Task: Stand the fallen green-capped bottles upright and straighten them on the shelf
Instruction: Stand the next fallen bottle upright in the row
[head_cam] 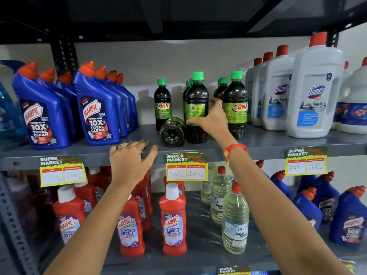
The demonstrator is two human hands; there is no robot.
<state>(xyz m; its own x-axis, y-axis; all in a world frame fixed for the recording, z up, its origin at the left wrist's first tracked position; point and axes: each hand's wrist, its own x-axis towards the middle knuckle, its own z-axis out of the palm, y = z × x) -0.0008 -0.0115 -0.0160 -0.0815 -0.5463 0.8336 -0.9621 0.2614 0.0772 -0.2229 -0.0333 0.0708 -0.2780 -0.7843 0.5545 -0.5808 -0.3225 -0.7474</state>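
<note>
Dark bottles with green caps stand mid-shelf on the grey shelf (198,150). My right hand (212,118) wraps around the front upright bottle (196,96), thumb on its label. One bottle (172,132) lies on its side just left of it, base facing me, cap hidden behind. A smaller upright bottle (162,102) stands behind the fallen one. Another upright bottle (236,104) stands right of my right hand, with more behind it. My left hand (130,157) rests on the shelf's front edge, fingers spread, holding nothing.
Blue Harpic bottles (97,108) crowd the shelf's left; white Domex jugs (313,92) fill the right. Price tags (186,167) hang from the shelf edge. The lower shelf holds red Harpic bottles (173,221), clear bottles (235,221) and more blue ones.
</note>
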